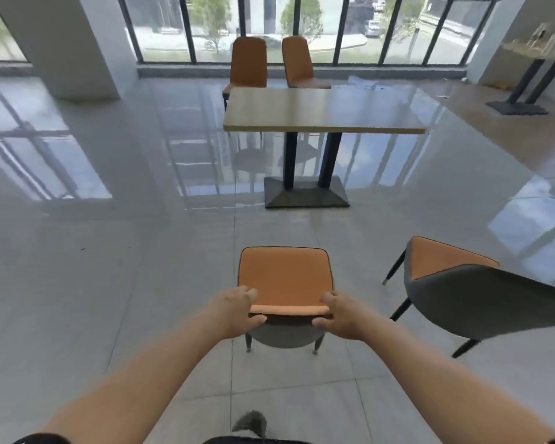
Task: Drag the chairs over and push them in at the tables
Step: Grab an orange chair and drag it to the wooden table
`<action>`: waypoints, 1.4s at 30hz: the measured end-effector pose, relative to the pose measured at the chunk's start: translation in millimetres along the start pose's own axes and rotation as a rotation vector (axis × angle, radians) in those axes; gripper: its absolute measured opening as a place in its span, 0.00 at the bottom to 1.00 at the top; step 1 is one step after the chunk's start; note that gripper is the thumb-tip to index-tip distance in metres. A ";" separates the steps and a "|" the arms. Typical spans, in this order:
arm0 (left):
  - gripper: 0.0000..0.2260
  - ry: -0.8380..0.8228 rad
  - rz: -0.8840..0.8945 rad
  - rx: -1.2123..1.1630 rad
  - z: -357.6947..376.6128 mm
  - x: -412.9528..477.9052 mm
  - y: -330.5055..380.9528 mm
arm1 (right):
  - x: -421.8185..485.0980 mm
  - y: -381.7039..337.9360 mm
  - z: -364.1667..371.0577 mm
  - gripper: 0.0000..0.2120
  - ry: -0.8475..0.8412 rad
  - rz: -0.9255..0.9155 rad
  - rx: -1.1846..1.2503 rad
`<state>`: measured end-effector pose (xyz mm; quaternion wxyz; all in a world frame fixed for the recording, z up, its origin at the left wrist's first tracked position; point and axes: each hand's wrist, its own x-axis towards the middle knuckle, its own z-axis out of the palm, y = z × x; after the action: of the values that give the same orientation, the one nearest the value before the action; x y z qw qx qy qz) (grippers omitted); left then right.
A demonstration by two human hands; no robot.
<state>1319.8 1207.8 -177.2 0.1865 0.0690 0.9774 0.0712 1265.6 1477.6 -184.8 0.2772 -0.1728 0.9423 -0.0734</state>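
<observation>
An orange-seated chair with a grey back [284,277] stands on the tiled floor right in front of me, its seat facing the wooden table [321,112] farther ahead. My left hand [237,310] grips the top of its backrest at the left corner. My right hand [337,312] grips the same backrest at the right corner. A second orange and grey chair [455,283] stands to the right, turned at an angle. Two more orange chairs [249,62] [298,64] stand at the table's far side by the window.
The table rests on two black posts and a dark base plate [306,195]. A white pillar [64,43] rises at the back left. Another table [539,56] with small items stands at the back right. Glossy floor lies between my chair and the table.
</observation>
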 end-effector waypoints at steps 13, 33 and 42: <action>0.27 0.006 -0.126 -0.006 40.7 -14.8 39.0 | 12.6 26.2 23.7 0.27 -0.025 -0.164 -0.086; 0.45 0.190 -0.067 -0.061 90.0 68.9 16.0 | 48.2 31.8 52.3 0.43 0.346 -0.124 -0.155; 0.43 0.218 -0.015 -0.049 79.6 87.8 -1.7 | 72.5 31.4 48.2 0.40 0.341 -0.122 -0.172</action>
<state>1268.6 1229.4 -281.9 0.0814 0.0490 0.9904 0.1009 1226.0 1478.1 -268.4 0.0931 -0.2375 0.9662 -0.0375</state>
